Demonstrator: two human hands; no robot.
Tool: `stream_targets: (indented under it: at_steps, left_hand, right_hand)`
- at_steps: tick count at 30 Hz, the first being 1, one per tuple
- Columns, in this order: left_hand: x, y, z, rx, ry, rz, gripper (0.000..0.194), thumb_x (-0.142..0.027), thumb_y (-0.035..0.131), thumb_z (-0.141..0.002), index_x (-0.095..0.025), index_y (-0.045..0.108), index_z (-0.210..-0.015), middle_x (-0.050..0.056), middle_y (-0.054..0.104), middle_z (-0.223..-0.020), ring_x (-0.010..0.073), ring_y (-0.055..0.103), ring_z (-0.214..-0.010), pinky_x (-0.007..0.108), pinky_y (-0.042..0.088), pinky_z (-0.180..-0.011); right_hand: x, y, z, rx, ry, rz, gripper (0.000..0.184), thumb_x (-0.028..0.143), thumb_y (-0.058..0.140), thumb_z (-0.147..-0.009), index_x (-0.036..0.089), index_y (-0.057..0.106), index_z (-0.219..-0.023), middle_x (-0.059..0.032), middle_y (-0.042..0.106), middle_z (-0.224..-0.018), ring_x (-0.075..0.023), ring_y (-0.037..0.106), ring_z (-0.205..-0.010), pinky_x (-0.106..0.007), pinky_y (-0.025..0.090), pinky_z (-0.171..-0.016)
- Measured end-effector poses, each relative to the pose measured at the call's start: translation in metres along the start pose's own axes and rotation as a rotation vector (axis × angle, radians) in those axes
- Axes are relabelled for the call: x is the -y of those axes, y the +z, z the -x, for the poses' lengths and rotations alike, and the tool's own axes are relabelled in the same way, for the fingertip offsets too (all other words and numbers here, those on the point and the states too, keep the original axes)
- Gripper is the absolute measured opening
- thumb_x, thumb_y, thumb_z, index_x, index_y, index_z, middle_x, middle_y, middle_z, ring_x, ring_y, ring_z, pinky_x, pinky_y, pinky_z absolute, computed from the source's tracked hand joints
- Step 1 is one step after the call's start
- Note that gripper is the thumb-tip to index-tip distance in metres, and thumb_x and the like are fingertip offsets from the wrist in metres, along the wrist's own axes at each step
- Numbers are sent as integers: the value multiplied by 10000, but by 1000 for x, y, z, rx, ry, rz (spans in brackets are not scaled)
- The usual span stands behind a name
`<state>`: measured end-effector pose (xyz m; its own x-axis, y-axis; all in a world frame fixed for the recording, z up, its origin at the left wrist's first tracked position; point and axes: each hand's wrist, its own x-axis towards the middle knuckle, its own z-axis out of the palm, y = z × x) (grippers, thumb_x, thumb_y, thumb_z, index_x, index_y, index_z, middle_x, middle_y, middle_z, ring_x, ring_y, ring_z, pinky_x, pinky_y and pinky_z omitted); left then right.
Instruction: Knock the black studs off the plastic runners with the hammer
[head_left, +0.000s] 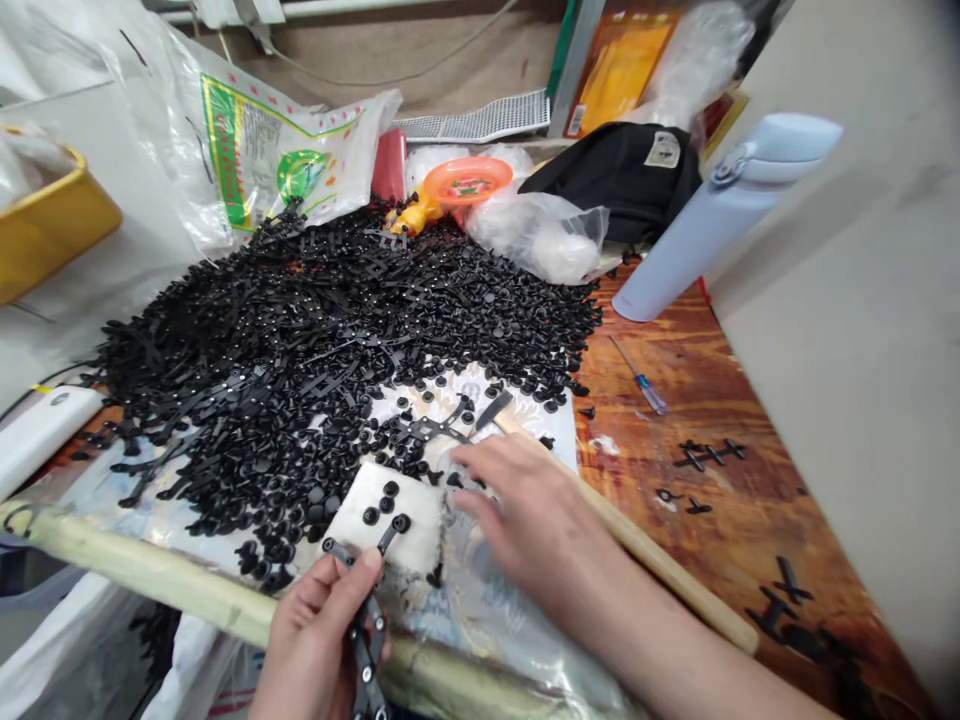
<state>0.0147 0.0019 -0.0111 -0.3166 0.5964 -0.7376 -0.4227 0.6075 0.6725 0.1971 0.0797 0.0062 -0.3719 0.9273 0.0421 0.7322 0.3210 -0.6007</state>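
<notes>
My left hand (319,625) pinches a black jointed linkage strip (367,672) with silver rivets, which hangs down below the fingers. One end of the strip meets a black round-headed piece on a white square pad (421,515). More small black round-headed pieces (387,504) stand on that pad. My right hand (517,495) is over the plastic sheet right of the pad, thumb and fingers apart. A small black piece (454,481) lies near its fingertips, not visibly gripped. Partly behind my right hand and forearm is a hammer with a wooden handle (667,560).
A big heap of black parts (337,300) covers the table's back and left. A blue bottle (720,225), a screwdriver (639,378) and loose black pieces (711,455) are on the right. A pale padded bar (142,560) runs along the front edge. Plastic bags (300,150) stand behind.
</notes>
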Motion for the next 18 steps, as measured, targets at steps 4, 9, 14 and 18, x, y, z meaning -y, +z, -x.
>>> stream_targets:
  at_steps: [4,9,14,18]
  left_hand:
    - [2,2,1,-18,6,37,493,-421,930,-459,-194,498,-530,-63,525,-411,88,433,-363,192,418,-348]
    - [4,5,5,-36,50,70,496,-441,907,-503,-195,477,-527,-82,486,-412,77,418,-361,184,403,-355]
    - [5,9,7,-52,37,89,517,-455,902,-496,-196,455,-517,-82,445,-399,73,388,-373,188,407,-360]
    - [5,10,7,-51,39,117,524,-478,894,-496,-200,451,-524,-78,448,-425,70,361,-388,189,400,-351]
  right_hand:
    - [-39,-16,18,-6,266,477,188,204,665,-834,118,637,-999,-168,621,-971,-357,575,-916,-479,478,-804]
    - [-80,-1,35,-160,246,392,62,212,508,-864,195,542,-913,-114,598,-897,-304,601,-838,-428,515,-723]
    - [-63,-15,42,-188,114,243,200,307,348,-968,206,519,-957,-76,618,-807,-241,641,-743,-348,547,-656]
    - [-30,-25,59,-13,-67,-49,320,363,397,-1010,257,541,-1276,-34,721,-880,-185,703,-727,-217,578,-617]
